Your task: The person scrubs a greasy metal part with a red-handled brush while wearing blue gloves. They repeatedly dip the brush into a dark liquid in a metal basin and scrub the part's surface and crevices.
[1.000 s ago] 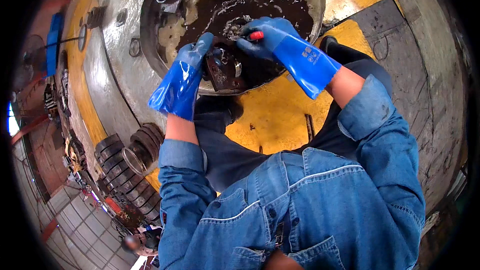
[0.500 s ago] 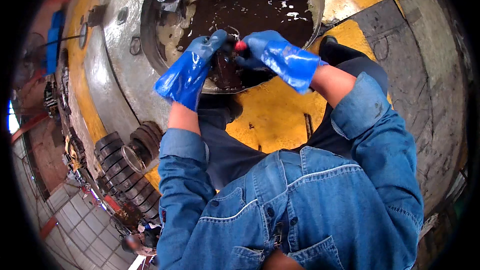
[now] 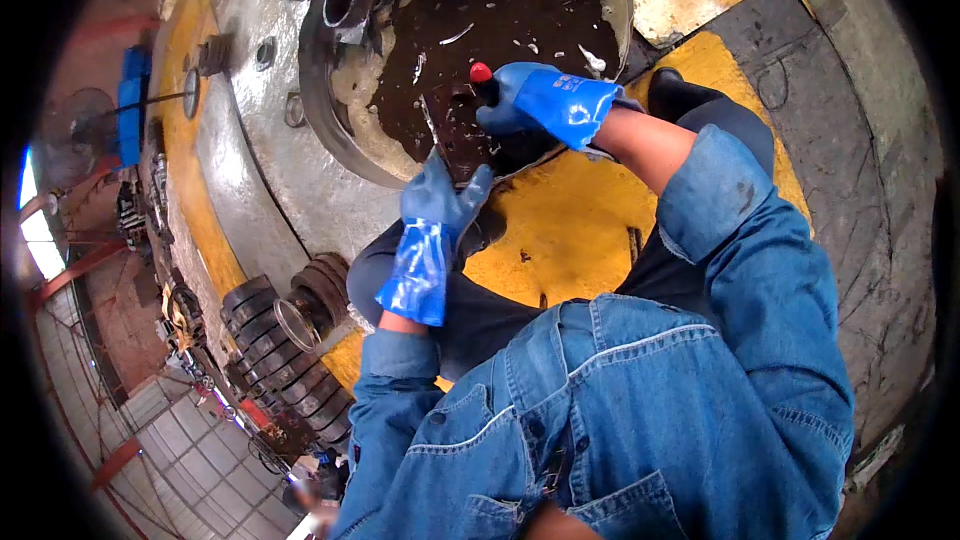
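Observation:
My right hand (image 3: 515, 98), in a blue rubber glove, is closed round a dark tool with a red end (image 3: 481, 72). The rest of that tool is hidden by the glove, so its kind cannot be told. My left hand (image 3: 440, 198), gloved alike, is at the near rim of a round metal tub (image 3: 318, 90), thumb and fingers apart. Just beyond its fingertips a dark brown, flat-sided piece (image 3: 455, 125) slants out of the tub; whether the fingers touch it is unclear. Dark, murky liquid (image 3: 500, 15) with shiny patches lies in the tub.
Dark metal ring-shaped parts (image 3: 345, 5) crowd the tub's far left side. Ribbed cylindrical parts (image 3: 275, 340) stand left of my legs, beside a round flanged part (image 3: 297, 320). Yellow-painted flooring (image 3: 560, 230) lies between my legs. Part of another person (image 3: 315, 500) shows at lower left.
My left hand has drawn back toward me from the tub's middle to its near rim. The right hand stays over the tub, the red end now showing farther up.

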A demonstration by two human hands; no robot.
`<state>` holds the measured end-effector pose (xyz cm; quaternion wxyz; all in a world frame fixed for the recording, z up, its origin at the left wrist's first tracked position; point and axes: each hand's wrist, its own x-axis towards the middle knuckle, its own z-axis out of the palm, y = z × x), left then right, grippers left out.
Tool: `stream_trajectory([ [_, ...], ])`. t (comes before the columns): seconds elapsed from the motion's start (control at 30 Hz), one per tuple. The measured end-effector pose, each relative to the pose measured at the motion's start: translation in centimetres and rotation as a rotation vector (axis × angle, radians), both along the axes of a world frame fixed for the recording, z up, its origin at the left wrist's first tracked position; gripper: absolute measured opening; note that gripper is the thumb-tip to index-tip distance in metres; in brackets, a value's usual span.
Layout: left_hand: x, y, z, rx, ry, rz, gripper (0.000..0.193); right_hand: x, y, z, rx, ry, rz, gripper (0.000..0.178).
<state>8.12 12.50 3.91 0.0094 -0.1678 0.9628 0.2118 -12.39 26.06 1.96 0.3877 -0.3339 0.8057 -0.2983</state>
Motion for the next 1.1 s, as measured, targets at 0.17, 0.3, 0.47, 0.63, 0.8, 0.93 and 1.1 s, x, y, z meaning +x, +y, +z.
stream_trajectory([
  [0.17,0.5,1.6,-1.6,-0.119,0.110,0.070,0.067,-1.0,0.6,1.8,-0.027,-0.341,0.048,0.046],
  [0.3,-1.0,1.7,-1.5,0.016,0.175,0.151,0.058,-0.9,0.3,-0.7,-0.114,-0.197,0.038,0.041],
  [0.47,-4.4,-3.1,-1.9,0.269,0.175,0.238,0.048,-0.5,0.4,-0.6,-0.236,0.324,-0.215,0.037],
  [0.63,-7.6,-3.5,-0.3,0.567,0.161,0.496,0.047,-2.3,1.4,-0.4,-0.022,0.506,-0.270,0.034],
  [0.8,-8.3,-5.2,-1.5,0.736,0.224,0.526,0.046,-2.5,0.7,2.7,-0.108,0.344,-0.214,0.033],
  [0.93,-7.4,-7.2,-0.6,0.703,0.291,0.464,0.041,-2.0,-0.4,0.8,-0.663,0.459,0.061,0.030],
  [1.1,-7.7,-4.9,2.5,0.691,0.188,0.436,0.035,-0.8,-0.7,0.5,-0.639,0.598,-0.024,0.027],
])
